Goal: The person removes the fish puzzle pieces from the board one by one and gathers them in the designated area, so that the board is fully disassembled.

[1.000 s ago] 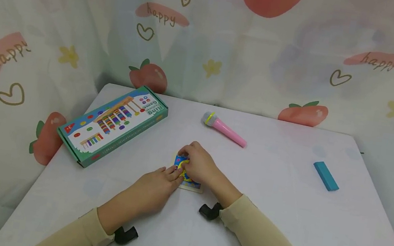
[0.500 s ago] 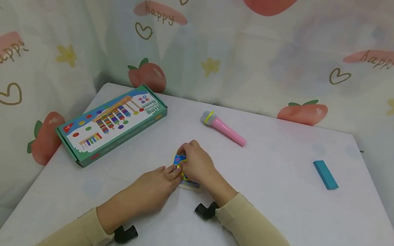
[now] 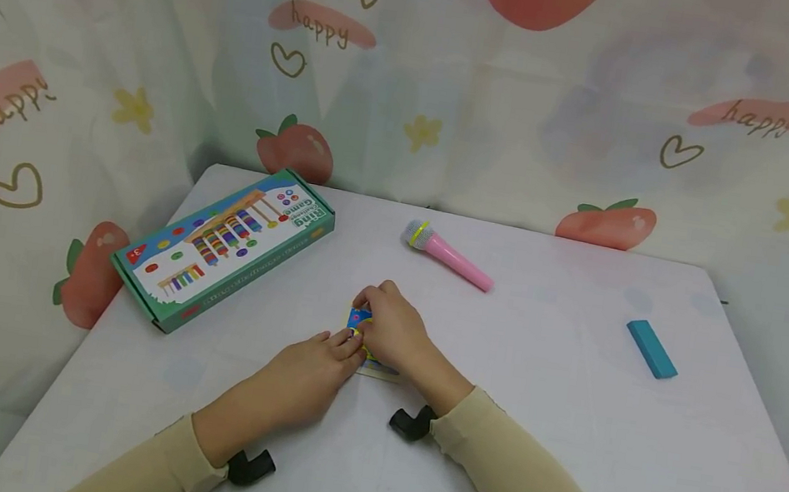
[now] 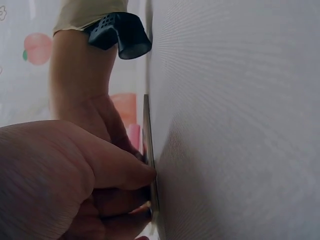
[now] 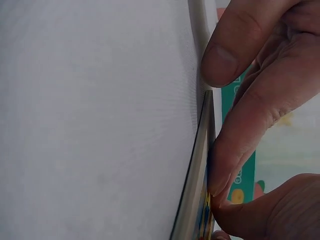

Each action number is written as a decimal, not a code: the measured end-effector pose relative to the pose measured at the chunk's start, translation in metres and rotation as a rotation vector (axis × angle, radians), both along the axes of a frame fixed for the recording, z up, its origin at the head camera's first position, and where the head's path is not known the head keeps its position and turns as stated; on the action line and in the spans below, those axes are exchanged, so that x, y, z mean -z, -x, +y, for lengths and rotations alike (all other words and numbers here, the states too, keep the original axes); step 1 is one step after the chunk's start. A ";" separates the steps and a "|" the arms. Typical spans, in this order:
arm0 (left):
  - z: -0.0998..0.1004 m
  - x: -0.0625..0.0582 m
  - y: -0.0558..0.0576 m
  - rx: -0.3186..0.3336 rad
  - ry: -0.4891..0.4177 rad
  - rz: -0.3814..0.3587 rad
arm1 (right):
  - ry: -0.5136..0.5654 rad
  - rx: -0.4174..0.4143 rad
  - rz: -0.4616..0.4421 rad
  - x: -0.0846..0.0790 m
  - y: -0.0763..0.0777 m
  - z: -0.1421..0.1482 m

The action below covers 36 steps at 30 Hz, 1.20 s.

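Observation:
A thin board with a blue and yellow picture (image 3: 357, 319) lies on the white table, largely covered by both hands. My left hand (image 3: 311, 375) lies over its near left side, fingers extended and fingertips on the picture. In the left wrist view the left thumb touches the edge of the board (image 4: 147, 125). My right hand (image 3: 393, 330) bends over the far right part, fingers curled down and tips right at the surface. I cannot tell whether it pinches a piece there. In the right wrist view the board (image 5: 192, 192) shows edge-on, with the right thumb (image 5: 272, 212) against its face.
A green ring game box (image 3: 223, 247) lies at the back left. Beyond the hands is a pink toy microphone (image 3: 455, 259), and a teal block (image 3: 652, 349) lies far right. Patterned cloth (image 3: 519, 112) hangs behind the table (image 3: 564, 438). Black wrist devices hang under both sleeves.
The right hand and forearm have shifted very slightly left over the board, covering more of its picture. My left hand stays in place; the view has moved a little.

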<state>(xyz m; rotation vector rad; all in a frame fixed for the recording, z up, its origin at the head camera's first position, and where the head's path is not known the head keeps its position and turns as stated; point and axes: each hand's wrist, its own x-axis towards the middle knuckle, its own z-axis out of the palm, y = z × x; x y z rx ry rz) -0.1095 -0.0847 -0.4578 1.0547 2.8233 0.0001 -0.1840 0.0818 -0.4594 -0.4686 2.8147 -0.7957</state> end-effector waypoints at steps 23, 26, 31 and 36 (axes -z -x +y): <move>-0.001 -0.001 -0.001 -0.036 -0.044 -0.067 | 0.043 0.022 0.008 -0.002 -0.003 0.001; -0.001 -0.001 0.000 -0.039 -0.048 -0.071 | 0.045 0.025 0.013 -0.002 -0.002 0.001; -0.002 -0.002 -0.001 -0.040 -0.054 -0.076 | 0.051 0.031 0.022 -0.001 -0.002 0.000; -0.002 -0.003 -0.001 -0.028 -0.056 -0.065 | 0.078 0.035 0.027 0.000 -0.005 -0.001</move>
